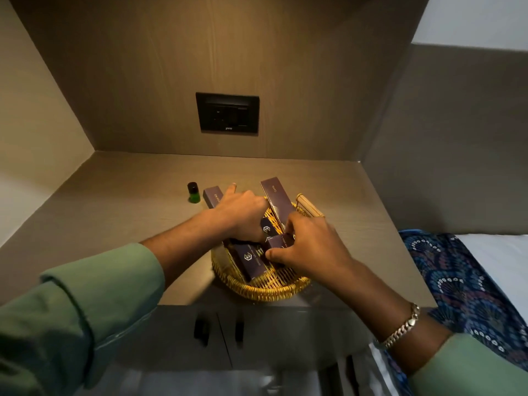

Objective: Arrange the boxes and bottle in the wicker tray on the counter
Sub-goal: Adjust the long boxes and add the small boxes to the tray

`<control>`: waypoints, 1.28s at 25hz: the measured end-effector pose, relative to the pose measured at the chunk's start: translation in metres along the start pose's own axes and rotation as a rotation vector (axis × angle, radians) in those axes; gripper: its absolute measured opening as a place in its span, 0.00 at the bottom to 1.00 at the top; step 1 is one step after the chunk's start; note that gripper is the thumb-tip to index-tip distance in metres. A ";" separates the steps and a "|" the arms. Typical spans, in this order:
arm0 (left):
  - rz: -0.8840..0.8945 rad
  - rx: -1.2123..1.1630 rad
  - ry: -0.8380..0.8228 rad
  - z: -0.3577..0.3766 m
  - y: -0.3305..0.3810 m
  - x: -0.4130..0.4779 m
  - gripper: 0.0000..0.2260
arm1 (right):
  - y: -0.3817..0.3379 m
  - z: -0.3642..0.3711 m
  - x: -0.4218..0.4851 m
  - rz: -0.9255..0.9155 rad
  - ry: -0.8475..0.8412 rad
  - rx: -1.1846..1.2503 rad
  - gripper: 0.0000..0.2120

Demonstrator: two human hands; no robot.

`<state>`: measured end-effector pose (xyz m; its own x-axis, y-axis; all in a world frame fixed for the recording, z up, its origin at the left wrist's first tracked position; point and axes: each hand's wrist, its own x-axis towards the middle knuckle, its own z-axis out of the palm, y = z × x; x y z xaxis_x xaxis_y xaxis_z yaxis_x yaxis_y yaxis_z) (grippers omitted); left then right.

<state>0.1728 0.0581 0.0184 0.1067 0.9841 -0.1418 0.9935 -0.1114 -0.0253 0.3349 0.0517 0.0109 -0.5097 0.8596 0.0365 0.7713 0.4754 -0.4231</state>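
both hands are over the wicker tray (258,290), which stands on the counter (114,212) below the black wall socket (227,113): the left hand (241,214) is curled down on the dark purple boxes at the far-left part of the tray, and the right hand (310,245) pinches a small purple box (281,241) between thumb and fingers. a long purple box (275,200) leans tilted against the far rim of the tray and another box (250,261) lies inside it. the green bottle (193,192) with a black cap stands on the counter outside the tray, at its far left, next to 1 more purple box (213,197).

boxes (251,261) in wicker tray (265,290), bottle (193,192) on counter (128,201) behind-left
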 end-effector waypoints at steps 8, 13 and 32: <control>-0.039 -0.098 -0.023 0.011 -0.006 -0.001 0.23 | -0.001 0.021 -0.021 -0.123 0.076 -0.185 0.21; -0.013 -0.127 -0.026 0.013 0.000 -0.004 0.20 | 0.002 0.022 -0.029 -0.156 0.062 -0.275 0.23; -0.416 -0.627 0.807 -0.013 -0.094 -0.024 0.11 | 0.045 -0.023 0.007 -0.142 0.275 -0.097 0.13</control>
<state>0.0775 0.0465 0.0369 -0.4725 0.7550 0.4545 0.7779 0.1149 0.6178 0.3748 0.0829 0.0131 -0.5025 0.7957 0.3381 0.7395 0.5982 -0.3087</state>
